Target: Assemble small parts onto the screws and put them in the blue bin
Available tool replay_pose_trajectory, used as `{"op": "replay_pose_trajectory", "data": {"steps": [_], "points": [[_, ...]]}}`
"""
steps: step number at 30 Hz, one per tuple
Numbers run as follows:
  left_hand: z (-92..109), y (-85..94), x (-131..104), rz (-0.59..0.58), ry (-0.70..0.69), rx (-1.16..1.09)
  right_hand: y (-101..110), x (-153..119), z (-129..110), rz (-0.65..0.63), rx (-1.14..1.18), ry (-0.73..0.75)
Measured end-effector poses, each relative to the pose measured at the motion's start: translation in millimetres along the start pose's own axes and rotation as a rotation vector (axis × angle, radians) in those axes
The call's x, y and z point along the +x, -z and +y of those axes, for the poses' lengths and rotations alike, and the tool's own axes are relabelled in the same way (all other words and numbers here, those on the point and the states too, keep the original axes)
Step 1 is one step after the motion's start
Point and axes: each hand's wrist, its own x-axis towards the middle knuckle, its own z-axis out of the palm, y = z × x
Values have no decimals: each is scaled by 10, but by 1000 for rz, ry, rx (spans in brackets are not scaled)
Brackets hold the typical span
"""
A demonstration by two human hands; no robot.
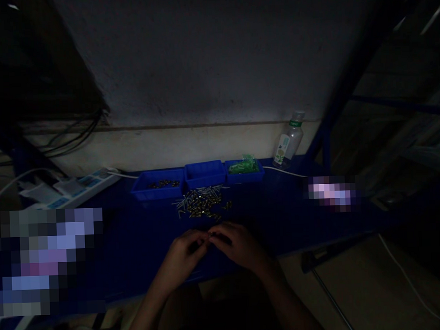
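Observation:
My left hand [185,253] and my right hand [237,244] meet fingertip to fingertip above the front of the blue table. Both are pinched closed around something small at their tips; a tiny metallic glint shows there, but its kind is hidden by the fingers and the dim light. Just beyond the hands lies a loose pile of small brass-coloured and silver metal parts [203,201], some with thin pins. Behind the pile stand a blue bin with small metal pieces [158,191], a middle blue bin [205,173], and a blue bin [245,176] holding green plastic bags [243,165].
A clear bottle [288,141] leans near the wall at the back right. On the left lies a white power strip [87,184] with plugs and cables. Blurred-out bright patches cover the left front and right of the blue table [129,255]. A white cable runs behind the bins.

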Motion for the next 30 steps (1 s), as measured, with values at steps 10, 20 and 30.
{"op": "replay_pose_trajectory", "data": {"steps": [10,20,30], "points": [[30,25,16,-11,14,-68,-12,-7,22,22,0,-27],[-29,2,22,10,25,-81,-37,2,68,63,-21,-52],[-15,7,-7,63,17,-56,-37,1,49,-28,-105,-53]]}}
